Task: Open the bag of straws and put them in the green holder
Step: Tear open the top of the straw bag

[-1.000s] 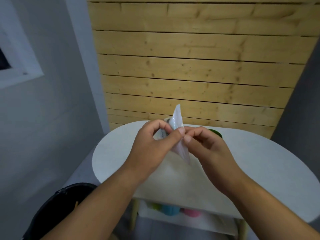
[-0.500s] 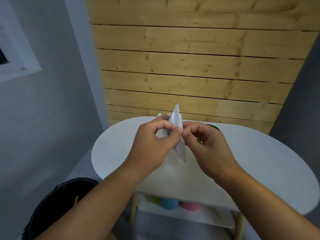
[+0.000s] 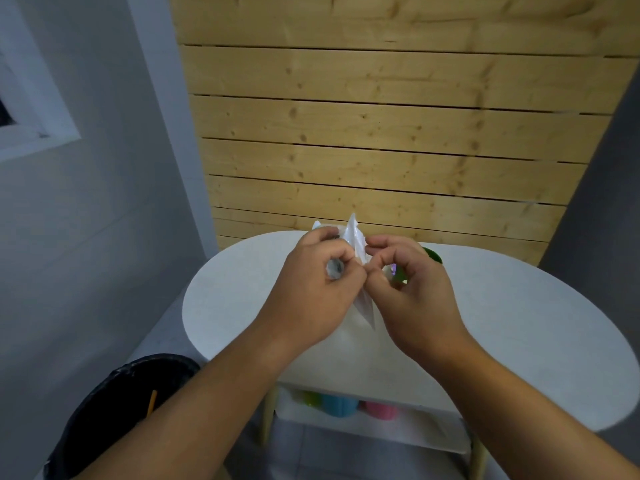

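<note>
Both hands hold a clear plastic bag of straws upright above the white table. My left hand pinches the bag's left side between thumb and fingers. My right hand pinches its right side, thumb tips nearly touching. The bag's lower end hangs between my palms. The green holder stands on the table behind my right hand, and only part of its rim shows.
A black bin with a stick in it stands on the floor at the lower left. Blue, pink and green cups sit on the shelf under the table. A wooden slat wall rises behind.
The hands have curled tighter on the bag and shifted slightly away from me. The bag's top now stands a little more upright between the fingers.
</note>
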`<action>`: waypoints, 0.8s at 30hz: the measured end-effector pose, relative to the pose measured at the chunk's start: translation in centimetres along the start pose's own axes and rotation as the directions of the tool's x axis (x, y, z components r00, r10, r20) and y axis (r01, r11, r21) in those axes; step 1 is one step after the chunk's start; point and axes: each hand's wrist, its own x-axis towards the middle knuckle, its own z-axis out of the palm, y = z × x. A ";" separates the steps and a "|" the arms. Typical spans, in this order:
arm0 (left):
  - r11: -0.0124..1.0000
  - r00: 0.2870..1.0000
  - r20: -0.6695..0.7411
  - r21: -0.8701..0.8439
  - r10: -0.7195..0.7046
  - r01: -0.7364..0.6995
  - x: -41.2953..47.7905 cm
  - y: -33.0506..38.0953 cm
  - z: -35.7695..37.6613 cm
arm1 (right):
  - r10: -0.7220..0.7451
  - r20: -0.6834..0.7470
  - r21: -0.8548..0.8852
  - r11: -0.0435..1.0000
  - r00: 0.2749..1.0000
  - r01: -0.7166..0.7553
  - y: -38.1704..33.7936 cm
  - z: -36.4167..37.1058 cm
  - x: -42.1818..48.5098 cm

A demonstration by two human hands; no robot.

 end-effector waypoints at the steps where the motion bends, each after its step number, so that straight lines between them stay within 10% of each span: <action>1: 1.000 1.000 -0.004 0.003 0.000 0.000 0.1 -0.2 -0.3 | 0.014 -0.030 -0.011 1.000 0.999 -0.014 0.2 -0.2 0.3; 18: 0.998 0.999 -0.027 -0.047 0.032 -0.034 0.5 -0.9 -0.2 | 0.030 0.031 -0.017 0.999 0.999 -0.030 -0.1 -1.5 1.2; 21: 0.957 0.980 -0.019 -0.222 -0.197 0.188 0.5 -1.2 0.1 | 0.074 -0.006 0.056 0.996 0.997 -0.074 -0.3 -1.8 1.4; 24: 0.616 0.741 0.318 -0.415 -0.591 0.669 1.1 -2.7 1.3 | 0.178 -0.010 0.226 0.959 0.984 -0.171 -0.6 -2.1 1.6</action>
